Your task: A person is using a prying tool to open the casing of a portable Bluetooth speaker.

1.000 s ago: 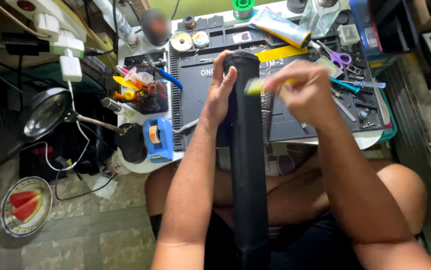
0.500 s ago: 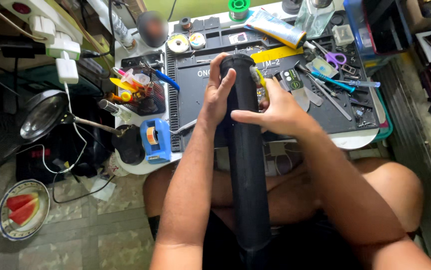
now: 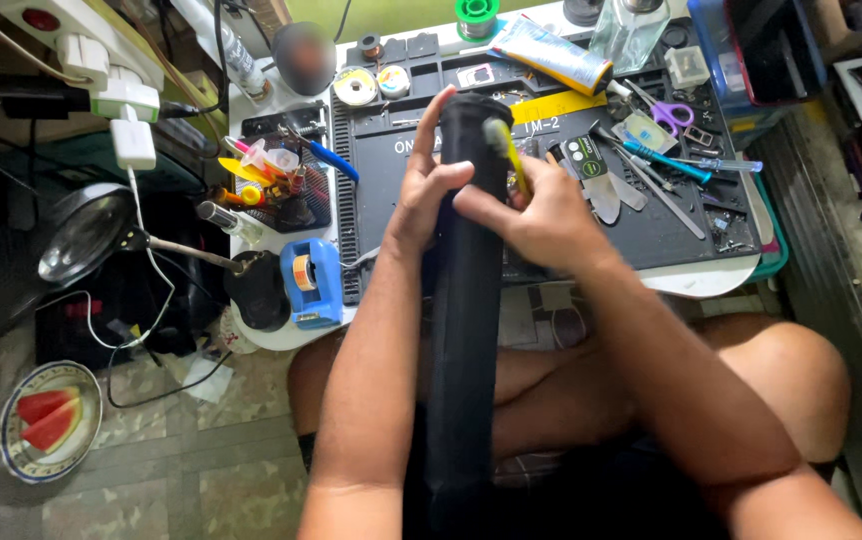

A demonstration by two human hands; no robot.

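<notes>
A long black tube (image 3: 466, 320) stands upright between my knees, its top end near the low work table. My left hand (image 3: 426, 195) wraps around the tube's upper left side, index finger stretched up along it. My right hand (image 3: 541, 215) presses against the upper right side and pinches a thin yellow-green tool (image 3: 506, 150) whose tip lies on the tube's top rim.
The white table carries a black work mat (image 3: 651, 225) with scissors (image 3: 666, 112), screwdrivers, a glue tube (image 3: 551, 52) and small tins. A blue tape dispenser (image 3: 309, 282) and a magnifier lamp (image 3: 86, 232) sit left. A plate of watermelon (image 3: 46, 420) lies on the floor.
My right hand has come in from the right with the yellow-green tool and now rests on the tube's top. My left hand keeps its hold.
</notes>
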